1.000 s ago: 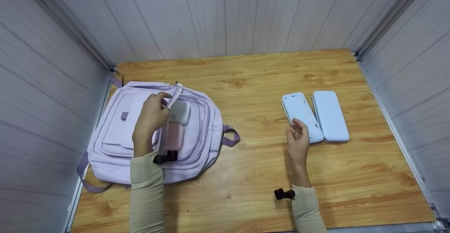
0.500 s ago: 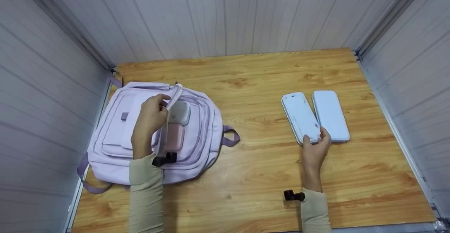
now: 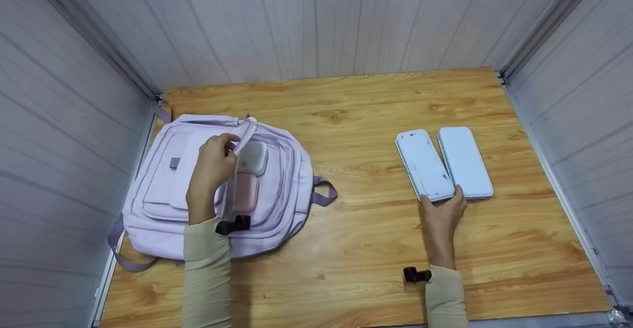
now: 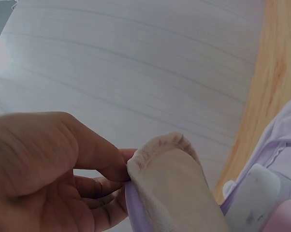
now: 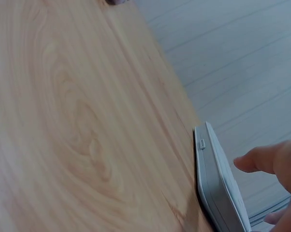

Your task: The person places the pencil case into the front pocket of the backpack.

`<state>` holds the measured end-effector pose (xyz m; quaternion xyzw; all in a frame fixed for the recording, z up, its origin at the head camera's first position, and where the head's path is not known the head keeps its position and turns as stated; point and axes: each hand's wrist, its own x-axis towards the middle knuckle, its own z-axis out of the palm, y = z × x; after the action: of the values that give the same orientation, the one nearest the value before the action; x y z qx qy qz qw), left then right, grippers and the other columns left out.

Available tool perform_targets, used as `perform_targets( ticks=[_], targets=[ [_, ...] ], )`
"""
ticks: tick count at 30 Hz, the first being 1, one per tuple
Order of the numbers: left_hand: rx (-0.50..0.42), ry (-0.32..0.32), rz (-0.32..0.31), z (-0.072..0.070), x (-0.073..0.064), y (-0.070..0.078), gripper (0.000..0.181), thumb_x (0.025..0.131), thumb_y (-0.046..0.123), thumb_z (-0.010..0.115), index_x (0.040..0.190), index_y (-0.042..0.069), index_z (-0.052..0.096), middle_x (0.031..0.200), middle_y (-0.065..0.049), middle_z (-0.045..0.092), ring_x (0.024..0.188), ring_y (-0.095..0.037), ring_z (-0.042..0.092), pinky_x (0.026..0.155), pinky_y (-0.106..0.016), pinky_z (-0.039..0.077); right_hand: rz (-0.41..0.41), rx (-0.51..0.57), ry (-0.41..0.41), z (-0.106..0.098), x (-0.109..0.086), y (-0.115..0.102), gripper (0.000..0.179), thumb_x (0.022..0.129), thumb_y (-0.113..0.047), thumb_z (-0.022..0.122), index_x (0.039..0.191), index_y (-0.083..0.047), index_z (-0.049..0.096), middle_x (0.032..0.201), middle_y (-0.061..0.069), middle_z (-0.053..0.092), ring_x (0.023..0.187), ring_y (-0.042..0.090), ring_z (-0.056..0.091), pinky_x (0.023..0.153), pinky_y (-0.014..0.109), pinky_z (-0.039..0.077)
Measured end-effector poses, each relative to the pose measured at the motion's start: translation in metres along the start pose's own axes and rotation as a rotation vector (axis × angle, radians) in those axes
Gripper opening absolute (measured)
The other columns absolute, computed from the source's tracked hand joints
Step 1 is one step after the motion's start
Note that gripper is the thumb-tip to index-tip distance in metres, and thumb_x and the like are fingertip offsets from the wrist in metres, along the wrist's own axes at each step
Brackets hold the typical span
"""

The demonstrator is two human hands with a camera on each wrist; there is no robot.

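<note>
On the left lies a lilac backpack (image 3: 173, 179) with its front compartment unzipped. My left hand (image 3: 212, 164) pinches the edge of its flap (image 4: 169, 188) between thumb and fingers, holding it up. Inside sit a white rounded block (image 3: 253, 159) and a pink one (image 3: 246, 193). My right hand (image 3: 441, 214) is at the near end of a flat white box (image 3: 426, 164), thumb at one corner and fingers at the other. The box has dark scuffs on top; a small slot shows in its side in the right wrist view. My right thumb (image 5: 254, 160) is close over that box.
A second flat pale box (image 3: 466, 162), with rounded corners, lies just right of the first. Both rest on the wood-grain table (image 3: 356, 135). Pale panel walls (image 3: 316, 21) rise at the back and both sides. A purple strap loop (image 3: 325, 192) sticks out from the backpack.
My right hand has moved right, from beside the scuffed box to its near end, and taken hold there. Both boxes have shifted very slightly. My left hand keeps holding the flap.
</note>
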<state>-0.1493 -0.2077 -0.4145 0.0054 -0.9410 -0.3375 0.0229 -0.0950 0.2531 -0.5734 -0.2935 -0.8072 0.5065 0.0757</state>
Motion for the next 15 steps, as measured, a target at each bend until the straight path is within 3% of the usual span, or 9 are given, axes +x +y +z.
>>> perform_targets(
  ticks=[10, 15],
  targets=[
    [0.004, -0.008, -0.016, 0.0009, -0.0008, 0.0053, 0.038, 0.083, -0.006, 0.043, 0.117, -0.007, 0.060, 0.100, -0.025, 0.061, 0.096, -0.037, 0.055, 0.084, -0.048, 0.044, 0.031, -0.055, -0.078, 0.0005, 0.0044, 0.0034, 0.101, 0.084, -0.025, 0.070, 0.154, -0.016, -0.002, 0.158, 0.017, -0.001, 0.144, 0.038, 0.008, 0.113, 0.053, 0.022],
    [0.011, -0.013, -0.026, 0.0009, -0.0031, 0.0048, 0.038, 0.083, -0.006, 0.043, 0.117, -0.007, 0.060, 0.100, -0.024, 0.060, 0.096, -0.036, 0.054, 0.085, -0.048, 0.044, 0.006, -0.074, -0.072, 0.0010, 0.0071, 0.0052, 0.101, 0.083, -0.024, 0.071, 0.154, -0.014, -0.001, 0.157, 0.019, 0.001, 0.144, 0.040, 0.009, 0.113, 0.055, 0.022]
  ],
)
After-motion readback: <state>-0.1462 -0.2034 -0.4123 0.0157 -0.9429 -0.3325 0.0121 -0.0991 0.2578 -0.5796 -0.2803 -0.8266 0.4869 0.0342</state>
